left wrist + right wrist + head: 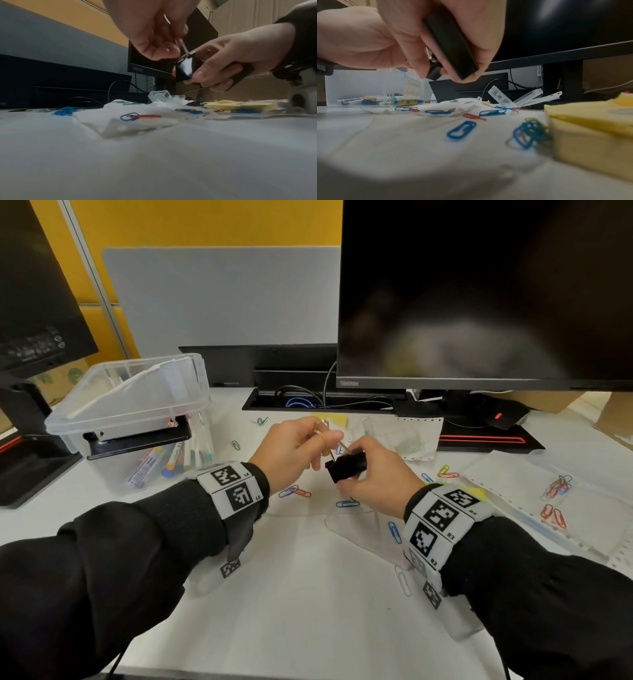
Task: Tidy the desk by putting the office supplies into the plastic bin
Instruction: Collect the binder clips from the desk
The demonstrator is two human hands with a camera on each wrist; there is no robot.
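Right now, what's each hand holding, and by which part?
Both hold one black binder clip. The right hand grips its black body; the left hand pinches one of its wire handles, above the desk.

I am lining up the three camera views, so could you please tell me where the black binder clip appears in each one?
Head: black binder clip at centre, held by the right hand; the left hand pinches its wire handle.
Left wrist: the clip is right of centre, upper half.
Right wrist: the clip is top centre, between the fingers.
Shared landmark: the yellow sticky-note pad, right in both wrist views.
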